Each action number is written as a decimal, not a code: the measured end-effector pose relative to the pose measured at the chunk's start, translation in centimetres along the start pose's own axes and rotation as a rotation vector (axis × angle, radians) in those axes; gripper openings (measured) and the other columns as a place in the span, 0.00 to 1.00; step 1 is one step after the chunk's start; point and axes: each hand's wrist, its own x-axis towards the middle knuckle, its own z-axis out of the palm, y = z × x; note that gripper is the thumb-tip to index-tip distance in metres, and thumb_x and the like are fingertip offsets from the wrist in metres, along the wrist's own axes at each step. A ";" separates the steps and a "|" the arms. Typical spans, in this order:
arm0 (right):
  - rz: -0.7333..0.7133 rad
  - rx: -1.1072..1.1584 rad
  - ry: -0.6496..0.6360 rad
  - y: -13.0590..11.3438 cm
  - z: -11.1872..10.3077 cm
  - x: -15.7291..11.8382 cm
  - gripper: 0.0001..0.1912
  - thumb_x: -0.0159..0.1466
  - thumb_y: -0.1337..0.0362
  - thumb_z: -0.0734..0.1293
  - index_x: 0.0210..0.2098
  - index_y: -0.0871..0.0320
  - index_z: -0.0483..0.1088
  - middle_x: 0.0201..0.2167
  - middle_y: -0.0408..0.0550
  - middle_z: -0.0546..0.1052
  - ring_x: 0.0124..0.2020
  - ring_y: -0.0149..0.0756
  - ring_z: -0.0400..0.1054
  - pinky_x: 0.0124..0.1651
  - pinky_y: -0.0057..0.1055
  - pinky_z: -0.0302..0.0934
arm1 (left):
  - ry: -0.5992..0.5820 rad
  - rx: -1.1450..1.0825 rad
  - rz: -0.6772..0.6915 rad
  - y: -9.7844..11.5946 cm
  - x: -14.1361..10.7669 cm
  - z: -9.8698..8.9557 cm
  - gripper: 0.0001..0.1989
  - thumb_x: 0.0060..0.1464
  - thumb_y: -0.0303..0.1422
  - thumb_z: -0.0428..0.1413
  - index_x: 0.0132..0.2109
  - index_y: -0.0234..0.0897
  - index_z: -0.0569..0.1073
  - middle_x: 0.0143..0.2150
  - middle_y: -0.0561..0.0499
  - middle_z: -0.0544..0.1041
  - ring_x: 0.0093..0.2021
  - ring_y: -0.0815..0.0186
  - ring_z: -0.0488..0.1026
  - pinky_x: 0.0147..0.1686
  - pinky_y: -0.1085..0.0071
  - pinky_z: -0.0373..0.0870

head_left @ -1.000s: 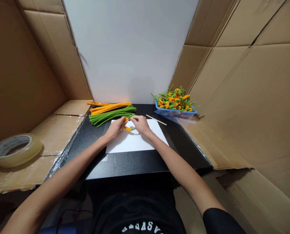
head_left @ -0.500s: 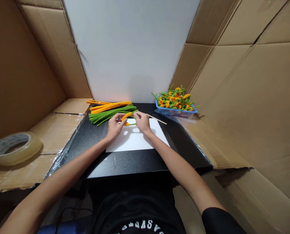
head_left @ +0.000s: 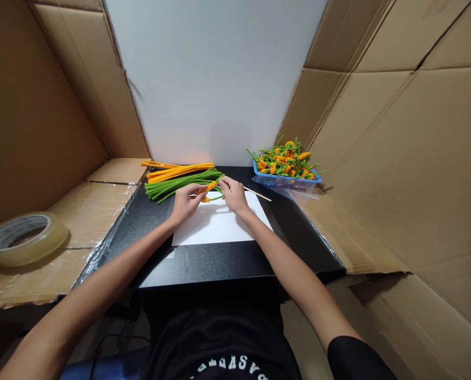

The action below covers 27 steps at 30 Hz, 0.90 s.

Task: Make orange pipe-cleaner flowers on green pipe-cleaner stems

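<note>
My left hand (head_left: 186, 203) and my right hand (head_left: 233, 194) meet above the far end of a white paper sheet (head_left: 215, 227). Between them they hold a green pipe cleaner (head_left: 215, 189) with a small orange pipe cleaner piece (head_left: 210, 186) curled on it. The left fingers pinch the orange part, and the right fingers grip the green stem. Just beyond my left hand lies a bundle of green pipe cleaners (head_left: 180, 184), with straight orange pipe cleaners (head_left: 175, 171) behind it.
A blue plastic basket (head_left: 280, 182) holds several orange-and-green pipe cleaner flowers (head_left: 286, 161). A wooden stick (head_left: 258, 194) lies beyond my right hand. Everything stands on a black table (head_left: 203, 264) walled by cardboard (head_left: 377, 158). A clear tape roll (head_left: 25, 240) sits on cardboard at left.
My hands have come up off the paper and closer together. The orange and green piece has risen and turned, with its green stem now angled up to the right.
</note>
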 end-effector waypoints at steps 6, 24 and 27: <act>0.020 0.071 -0.184 0.0 -0.2 0.0 0.13 0.65 0.60 0.59 0.34 0.58 0.72 0.26 0.42 0.70 0.25 0.30 0.63 0.29 0.24 0.62 | -0.003 0.049 -0.004 0.0 -0.2 -0.1 0.21 0.54 0.47 0.62 0.46 0.33 0.81 0.41 0.42 0.83 0.36 0.60 0.81 0.36 0.67 0.78; -0.048 0.156 -0.023 0.5 0.0 0.1 0.11 0.60 0.57 0.66 0.30 0.59 0.75 0.22 0.42 0.72 0.24 0.31 0.64 0.30 0.27 0.57 | -0.006 0.134 0.114 0.9 -0.4 -0.3 0.15 0.59 0.43 0.59 0.46 0.38 0.82 0.43 0.46 0.79 0.39 0.65 0.76 0.33 0.72 0.77; -0.038 0.221 -0.040 0.6 0.1 0.0 0.12 0.59 0.57 0.67 0.29 0.60 0.75 0.22 0.43 0.73 0.23 0.31 0.65 0.30 0.27 0.57 | -0.002 0.128 0.118 0.7 -0.4 -0.4 0.15 0.59 0.42 0.59 0.46 0.37 0.82 0.43 0.46 0.79 0.39 0.64 0.77 0.34 0.72 0.77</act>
